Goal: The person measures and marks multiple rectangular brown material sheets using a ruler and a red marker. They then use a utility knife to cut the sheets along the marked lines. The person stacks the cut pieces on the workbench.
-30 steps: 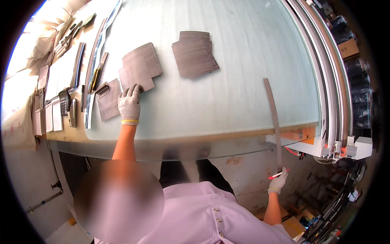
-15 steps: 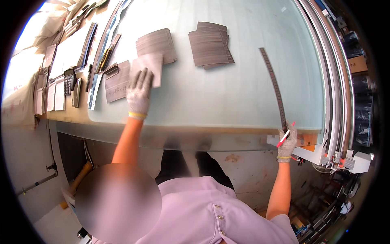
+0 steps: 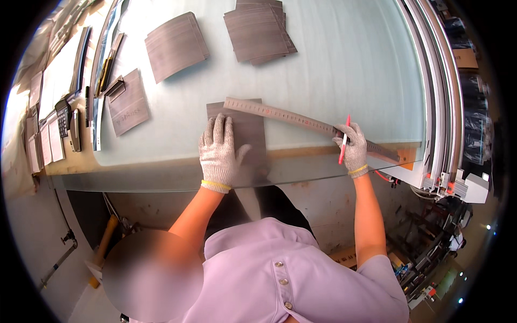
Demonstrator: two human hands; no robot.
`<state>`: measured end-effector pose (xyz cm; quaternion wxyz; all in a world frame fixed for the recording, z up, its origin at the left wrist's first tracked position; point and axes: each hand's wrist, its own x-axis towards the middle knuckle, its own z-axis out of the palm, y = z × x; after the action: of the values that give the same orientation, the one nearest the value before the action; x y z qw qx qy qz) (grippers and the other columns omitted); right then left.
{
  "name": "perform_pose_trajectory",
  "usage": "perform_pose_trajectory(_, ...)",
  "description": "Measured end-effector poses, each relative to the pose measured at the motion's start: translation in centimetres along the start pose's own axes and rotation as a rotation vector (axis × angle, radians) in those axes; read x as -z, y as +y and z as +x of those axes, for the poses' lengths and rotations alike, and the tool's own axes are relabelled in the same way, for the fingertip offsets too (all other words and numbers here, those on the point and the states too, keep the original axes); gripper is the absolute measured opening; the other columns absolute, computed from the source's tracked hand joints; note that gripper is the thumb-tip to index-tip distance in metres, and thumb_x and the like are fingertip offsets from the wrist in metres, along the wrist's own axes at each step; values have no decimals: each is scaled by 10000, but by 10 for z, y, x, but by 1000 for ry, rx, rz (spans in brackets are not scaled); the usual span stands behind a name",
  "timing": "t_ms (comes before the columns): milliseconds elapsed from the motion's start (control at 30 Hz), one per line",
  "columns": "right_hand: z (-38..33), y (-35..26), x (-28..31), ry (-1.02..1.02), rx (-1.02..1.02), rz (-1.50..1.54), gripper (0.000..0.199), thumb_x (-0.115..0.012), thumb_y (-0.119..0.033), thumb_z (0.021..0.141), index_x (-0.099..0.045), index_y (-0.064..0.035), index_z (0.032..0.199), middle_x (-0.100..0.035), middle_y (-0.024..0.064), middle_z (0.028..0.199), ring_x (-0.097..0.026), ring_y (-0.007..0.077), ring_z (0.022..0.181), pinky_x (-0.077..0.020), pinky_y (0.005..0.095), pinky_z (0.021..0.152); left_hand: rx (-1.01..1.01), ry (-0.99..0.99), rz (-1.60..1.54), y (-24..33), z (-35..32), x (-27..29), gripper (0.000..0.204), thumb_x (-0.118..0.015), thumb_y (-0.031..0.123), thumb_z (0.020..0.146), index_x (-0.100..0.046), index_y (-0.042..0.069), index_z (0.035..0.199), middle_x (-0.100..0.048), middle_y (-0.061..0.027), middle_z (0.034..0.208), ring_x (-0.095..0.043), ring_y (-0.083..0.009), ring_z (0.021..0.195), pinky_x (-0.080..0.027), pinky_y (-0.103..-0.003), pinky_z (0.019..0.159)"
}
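Observation:
My left hand (image 3: 218, 151), in a pale knit glove, presses flat with fingers spread on a dark grey-brown rectangular sheet (image 3: 250, 132) at the table's near edge. My right hand (image 3: 353, 144), gloved alike, grips a long metal ruler (image 3: 288, 114) near its right part. A red-and-white pen (image 3: 343, 148) is also held among those fingers. The ruler slants leftward, its far end over the sheet's top edge; whether it touches the sheet I cannot tell. Beyond lie two loose stacks of similar sheets, a left stack (image 3: 175, 47) and a right stack (image 3: 258, 35).
A sheet with handwriting (image 3: 128, 105) lies at left, a dark angled piece (image 3: 114, 88) on its corner. Nearby are cutter knives (image 3: 106, 70), a calculator (image 3: 63, 116) and a stapler (image 3: 75, 129). A metal rail (image 3: 431, 81) borders the glass-like tabletop (image 3: 344, 54) at right.
My left hand has brought a sheet from beside the left stack to the near middle. My right hand has swung the ruler from pointing away to pointing left, across the sheet's top.

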<state>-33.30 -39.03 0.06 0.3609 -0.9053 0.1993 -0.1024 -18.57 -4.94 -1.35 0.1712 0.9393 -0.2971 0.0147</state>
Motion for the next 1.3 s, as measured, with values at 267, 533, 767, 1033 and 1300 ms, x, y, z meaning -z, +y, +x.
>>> perform_pose_trajectory(267,25,1,-10,-19,135,-195,389,-839,-73,690,-754,-98,1069,-657,105,1020,-615,330,982,-482,439,891,-64,-62,-62,3,-18,-7,757,-790,357,831,-532,42,1470,-479,-192,1535,-478,-422,1373,-402,-547,1101)
perform_pose_trajectory(533,31,8,-13,-44,99,-219,418,-849,-111,681,-764,-114,1090,-656,116,1078,-612,338,1046,-466,444,941,-35,-96,-81,3,-17,-3,770,-812,334,806,-532,70,1472,-414,-224,1585,-471,-438,1366,-403,-546,1068)
perform_pose_trajectory(767,31,5,-12,-61,114,-272,418,-844,-148,688,-767,-127,1097,-639,113,1094,-596,338,1078,-446,455,973,-24,-105,-91,3,-17,-5,774,-812,343,810,-526,77,1479,-406,-230,1588,-468,-445,1366,-393,-553,1072)
perform_pose_trajectory(1033,29,-2,-13,-25,145,-328,405,-814,-192,783,-739,-94,1168,-643,129,1124,-598,346,1072,-463,453,952,13,-140,-111,5,-14,-1,823,-805,361,814,-493,25,1497,-402,-215,1596,-465,-421,1379,-387,-541,1081)
perform_pose_trajectory(1300,24,-86,-104,130,29,292,302,-561,-173,1057,-690,35,1235,-719,129,985,-671,206,908,-532,361,890,-4,-127,-56,5,-15,-5,846,-769,384,843,-456,-18,1518,-417,-202,1588,-459,-409,1389,-371,-539,1111)
